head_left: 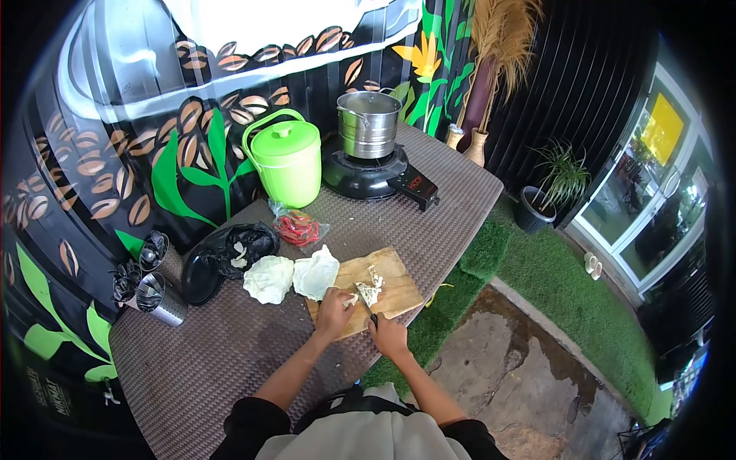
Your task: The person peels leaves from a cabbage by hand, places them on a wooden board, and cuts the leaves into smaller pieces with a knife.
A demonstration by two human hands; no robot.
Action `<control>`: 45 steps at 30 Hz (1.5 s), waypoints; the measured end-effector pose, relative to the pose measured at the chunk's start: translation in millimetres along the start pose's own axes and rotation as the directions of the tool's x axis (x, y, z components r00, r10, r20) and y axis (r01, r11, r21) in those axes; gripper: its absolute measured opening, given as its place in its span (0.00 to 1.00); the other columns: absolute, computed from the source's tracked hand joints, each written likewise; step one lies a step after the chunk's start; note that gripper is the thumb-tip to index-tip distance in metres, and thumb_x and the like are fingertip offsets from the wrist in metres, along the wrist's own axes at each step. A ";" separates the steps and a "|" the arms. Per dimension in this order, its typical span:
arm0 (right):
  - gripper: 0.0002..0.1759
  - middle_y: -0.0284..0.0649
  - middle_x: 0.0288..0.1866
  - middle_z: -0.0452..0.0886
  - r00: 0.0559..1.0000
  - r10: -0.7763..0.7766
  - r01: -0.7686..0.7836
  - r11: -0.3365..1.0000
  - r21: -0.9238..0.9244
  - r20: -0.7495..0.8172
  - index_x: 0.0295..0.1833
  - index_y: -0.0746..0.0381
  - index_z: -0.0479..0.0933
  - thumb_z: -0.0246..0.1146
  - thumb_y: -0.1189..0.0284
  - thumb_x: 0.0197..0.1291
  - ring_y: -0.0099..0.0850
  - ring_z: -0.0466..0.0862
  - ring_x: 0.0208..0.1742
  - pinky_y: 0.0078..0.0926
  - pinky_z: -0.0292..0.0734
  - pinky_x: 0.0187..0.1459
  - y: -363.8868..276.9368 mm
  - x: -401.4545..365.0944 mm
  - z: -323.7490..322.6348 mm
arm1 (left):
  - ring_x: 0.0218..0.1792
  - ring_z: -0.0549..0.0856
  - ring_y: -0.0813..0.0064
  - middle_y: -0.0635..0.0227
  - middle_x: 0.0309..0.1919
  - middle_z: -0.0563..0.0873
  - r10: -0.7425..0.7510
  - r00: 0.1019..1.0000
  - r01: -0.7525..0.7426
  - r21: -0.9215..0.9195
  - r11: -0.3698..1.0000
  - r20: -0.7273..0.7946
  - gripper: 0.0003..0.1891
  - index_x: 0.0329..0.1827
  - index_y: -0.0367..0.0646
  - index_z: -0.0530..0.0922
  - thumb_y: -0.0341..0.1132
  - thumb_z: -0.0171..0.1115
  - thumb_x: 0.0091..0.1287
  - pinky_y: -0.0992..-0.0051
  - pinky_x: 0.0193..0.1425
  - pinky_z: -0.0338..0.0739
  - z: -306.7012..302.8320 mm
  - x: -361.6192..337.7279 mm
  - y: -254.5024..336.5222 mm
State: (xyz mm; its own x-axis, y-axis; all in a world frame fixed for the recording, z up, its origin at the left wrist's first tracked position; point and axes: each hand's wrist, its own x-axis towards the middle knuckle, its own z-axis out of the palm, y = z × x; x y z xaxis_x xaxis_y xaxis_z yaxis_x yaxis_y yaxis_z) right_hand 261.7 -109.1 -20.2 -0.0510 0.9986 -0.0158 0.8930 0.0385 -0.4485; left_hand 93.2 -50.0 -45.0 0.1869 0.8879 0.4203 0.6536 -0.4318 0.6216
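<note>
A wooden cutting board [400, 285] lies near the table's front edge with a small pile of chopped cabbage [370, 290] on it. My right hand [389, 337] is wrapped round the black handle of a knife [364, 297], whose blade points away from me across the board. Beside the blade, my left hand [334, 313] has its fingers closed on a small pale piece of cabbage [351, 300]. Left of the board lies a large cabbage chunk [268, 279], and a broad cabbage leaf [316, 274] touches the board's left side.
Behind the board sit a bag of red chillies [299, 228], a lime-green lidded bucket [287, 165] and a steel pot [369, 126] on a black stove [364, 172]. To the left are a black plastic bag [249, 244] and metal cutlery holders [162, 303].
</note>
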 end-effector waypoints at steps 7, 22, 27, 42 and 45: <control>0.18 0.52 0.26 0.82 0.999 -0.029 0.025 0.995 -0.095 -0.041 0.40 0.62 0.73 0.54 0.57 0.65 0.50 0.84 0.29 0.47 0.79 0.33 -0.6 4.6 7.6 | 0.53 0.79 0.57 0.56 0.44 0.84 0.021 0.997 -0.021 0.003 1.000 -0.073 0.10 0.40 0.35 0.84 0.30 0.65 0.58 0.64 0.59 0.73 1.3 -2.6 1.2; 0.17 0.52 0.26 0.82 1.000 -0.007 0.005 0.993 -0.114 -0.018 0.40 0.63 0.72 0.55 0.58 0.65 0.51 0.85 0.29 0.47 0.79 0.34 -7.1 5.5 13.1 | 0.52 0.80 0.54 0.54 0.45 0.84 0.076 0.992 -0.083 -0.063 0.995 -0.097 0.10 0.43 0.34 0.83 0.27 0.64 0.59 0.62 0.59 0.74 11.6 -5.6 -11.7; 0.17 0.53 0.27 0.83 0.999 0.030 -0.031 0.994 -0.105 -0.011 0.42 0.63 0.71 0.54 0.58 0.66 0.51 0.85 0.31 0.47 0.80 0.35 -12.8 2.6 21.6 | 0.52 0.80 0.55 0.54 0.46 0.84 0.061 0.994 -0.066 -0.061 0.996 -0.088 0.09 0.43 0.35 0.84 0.27 0.64 0.60 0.62 0.58 0.74 11.1 -5.0 -9.5; 0.22 0.55 0.33 0.84 0.981 0.089 -0.065 0.988 -0.139 0.170 0.42 0.64 0.75 0.51 0.55 0.67 0.50 0.85 0.37 0.47 0.79 0.41 -27.9 28.2 1.7 | 0.52 0.81 0.58 0.56 0.48 0.85 0.020 0.998 -0.024 -0.056 0.998 -0.060 0.10 0.43 0.36 0.84 0.29 0.64 0.60 0.65 0.58 0.75 9.8 -5.3 -13.1; 0.22 0.55 0.33 0.84 0.988 0.120 -0.101 0.979 -0.176 0.101 0.42 0.64 0.74 0.50 0.54 0.67 0.50 0.86 0.37 0.46 0.80 0.41 -28.8 18.9 20.0 | 0.52 0.81 0.58 0.55 0.47 0.85 0.030 0.996 -0.036 -0.072 0.997 -0.079 0.10 0.42 0.35 0.84 0.29 0.65 0.60 0.65 0.58 0.75 11.7 -6.3 -15.9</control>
State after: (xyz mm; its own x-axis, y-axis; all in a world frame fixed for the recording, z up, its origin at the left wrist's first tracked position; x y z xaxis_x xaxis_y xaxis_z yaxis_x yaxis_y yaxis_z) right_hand 226.1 -92.1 -25.5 0.0117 0.9871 -0.1595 0.9584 -0.0566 -0.2799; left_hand 90.3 -46.9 -65.3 0.1479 0.8594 0.4895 0.5919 -0.4734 0.6523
